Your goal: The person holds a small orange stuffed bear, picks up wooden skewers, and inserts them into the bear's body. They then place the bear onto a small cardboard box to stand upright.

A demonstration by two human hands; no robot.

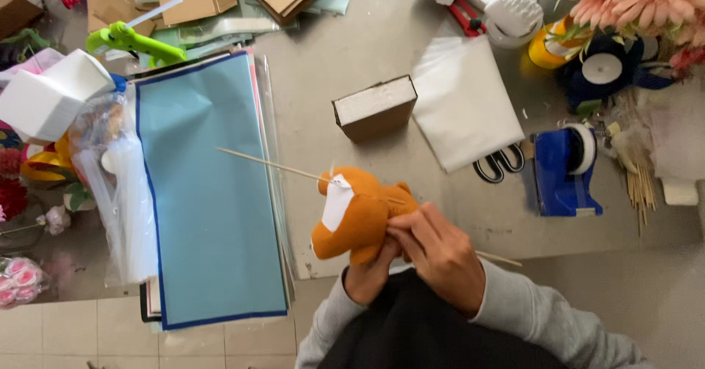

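An orange plush toy (360, 218) with a white tag (338, 201) is held above the near edge of the grey table (345, 60). A thin wooden skewer (268, 165) runs through or behind it, sticking out far to the left and a little to the right by my wrist. My left hand (369, 272) grips the toy from underneath, mostly hidden by it. My right hand (439, 255) lies over the toy's right side, fingers pinched on it near the skewer.
A stack of blue wrapping sheets (209, 193) lies left. A small brown box (376, 107), white paper (466, 101), scissors (499, 163), a blue tape dispenser (564, 171), more skewers (642, 189), ribbon rolls and flowers (639, 2) lie behind and right. A green glue gun (128, 40) sits far left.
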